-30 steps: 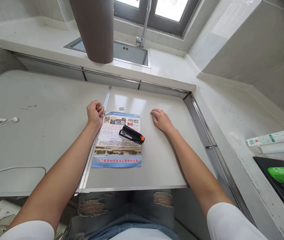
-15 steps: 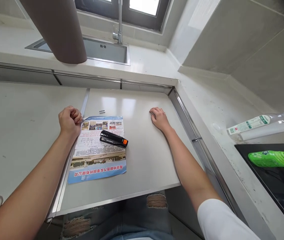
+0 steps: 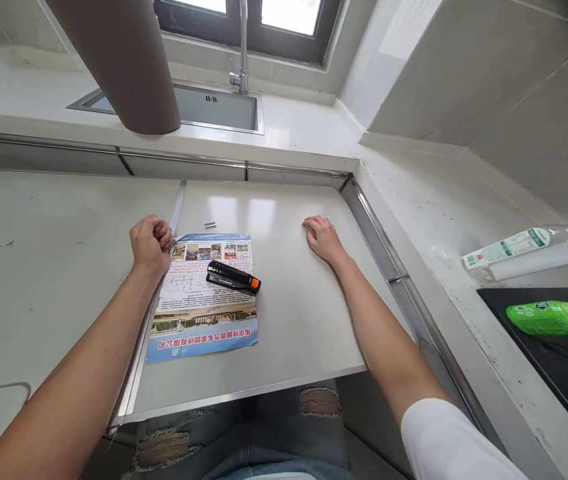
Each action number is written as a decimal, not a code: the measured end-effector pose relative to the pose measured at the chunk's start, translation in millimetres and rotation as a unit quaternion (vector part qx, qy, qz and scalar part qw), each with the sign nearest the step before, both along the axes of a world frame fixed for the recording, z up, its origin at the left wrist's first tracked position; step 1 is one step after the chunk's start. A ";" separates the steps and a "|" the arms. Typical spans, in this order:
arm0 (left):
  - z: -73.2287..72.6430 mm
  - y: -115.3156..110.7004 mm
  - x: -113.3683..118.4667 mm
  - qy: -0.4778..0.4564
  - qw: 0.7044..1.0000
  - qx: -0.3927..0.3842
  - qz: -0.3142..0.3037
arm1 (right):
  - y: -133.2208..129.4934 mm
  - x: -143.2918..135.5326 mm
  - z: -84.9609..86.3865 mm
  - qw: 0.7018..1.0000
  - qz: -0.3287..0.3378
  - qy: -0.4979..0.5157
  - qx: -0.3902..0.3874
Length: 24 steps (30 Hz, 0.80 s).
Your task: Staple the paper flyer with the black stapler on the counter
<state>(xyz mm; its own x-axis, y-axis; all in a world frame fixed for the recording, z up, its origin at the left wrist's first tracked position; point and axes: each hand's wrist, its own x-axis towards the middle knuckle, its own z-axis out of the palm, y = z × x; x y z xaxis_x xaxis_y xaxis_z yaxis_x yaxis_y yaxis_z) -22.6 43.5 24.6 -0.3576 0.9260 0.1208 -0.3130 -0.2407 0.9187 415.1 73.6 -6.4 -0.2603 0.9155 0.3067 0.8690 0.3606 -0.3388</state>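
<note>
My left hand [image 3: 152, 247] rests with curled fingers on the folding table, beside the upper left corner of a printed leaflet [image 3: 204, 327]. Whether anything is inside those fingers is hidden. A black stapler [image 3: 233, 277] with an orange end lies across the leaflet's right half. Two small strips of staples [image 3: 210, 225] lie just above the leaflet. To the right, my right hand [image 3: 323, 239] lies palm down on the bare tabletop, fingers loosely spread and slightly bent, holding nothing and apart from the stapler.
Behind the table [image 3: 294, 300] is a counter with a sink [image 3: 214, 107] and faucet [image 3: 243, 73]. A brown cylinder [image 3: 139, 80] hangs at the upper left. On the right counter are a clear bottle [image 3: 524, 250] and a green bottle [image 3: 549, 317] on a black cooktop [image 3: 539, 360].
The whole view has shifted slightly, so things appear a little further right. Both hands, the leaflet and the stapler keep their places on the table.
</note>
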 end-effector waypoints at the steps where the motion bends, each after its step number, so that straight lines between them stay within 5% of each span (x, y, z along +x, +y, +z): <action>1: 0.2 -0.4 0.8 0.001 1.000 -0.001 0.001 | -0.1 0.1 -0.3 1.000 0.001 -0.002 0.000; 7: -0.1 -2.2 7.1 0.045 0.999 0.003 0.010 | -2.8 -10.9 3.2 1.000 -0.021 -0.001 -0.008; 11: -4.2 -1.0 7.1 0.086 0.996 -0.003 0.019 | -20.4 -48.0 29.0 0.992 -0.044 0.107 0.056; 13: -6.6 0.1 5.9 0.097 0.995 -0.002 0.017 | -39.5 -75.8 44.4 0.981 0.011 0.182 0.062; 17: -8.4 -2.3 5.6 0.152 0.988 0.008 0.033 | -88.5 -132.8 52.7 0.948 0.218 0.224 -0.054; 19: -6.8 -7.8 8.0 0.234 0.969 0.033 0.067 | -107.4 -154.4 44.9 0.938 0.273 0.193 -0.087; 24: 1.7 -28.5 21.9 0.472 0.872 0.105 0.072 | -118.6 -174.1 27.9 0.955 0.248 0.126 -0.101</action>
